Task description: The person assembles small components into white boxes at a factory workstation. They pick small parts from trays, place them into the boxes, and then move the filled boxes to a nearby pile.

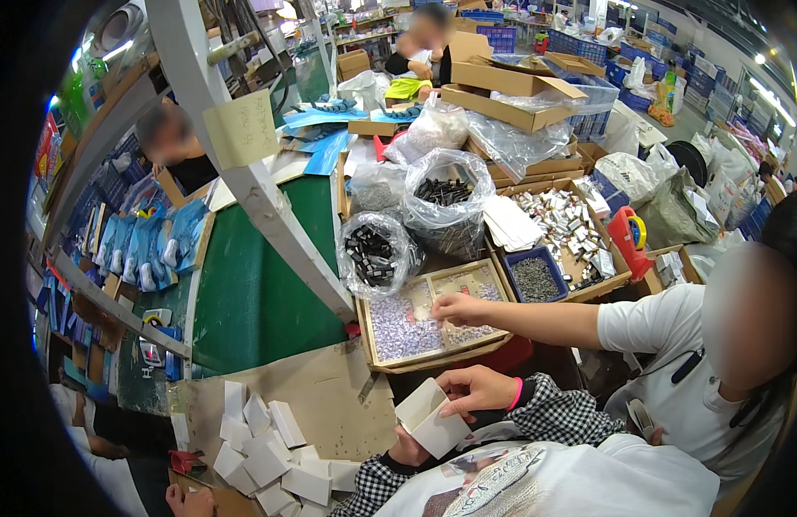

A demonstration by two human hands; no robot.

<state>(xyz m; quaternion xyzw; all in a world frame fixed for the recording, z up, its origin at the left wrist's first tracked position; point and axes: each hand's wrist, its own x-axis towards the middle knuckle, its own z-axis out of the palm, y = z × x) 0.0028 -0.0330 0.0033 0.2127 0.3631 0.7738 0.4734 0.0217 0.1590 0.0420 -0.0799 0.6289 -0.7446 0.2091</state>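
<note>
A small white cardboard box (434, 419) with its top end open is held in front of my chest. My left hand (408, 447) is closed around its lower left side, partly hidden behind it. My right hand (482, 389) grips the box's upper right edge, fingers bent over the rim. Whether anything lies inside the box cannot be made out. Left of my hands, a heap of similar white boxes (269, 454) lies on a brown cardboard sheet (329, 388).
A co-worker's hand (457, 308) reaches over a divided wooden tray (394, 356) of small pieces. Beyond stand bags of black parts (374, 255), a blue bin of small metal parts (536, 280) and a green conveyor belt (252, 284). A grey metal post (278, 207) slants across.
</note>
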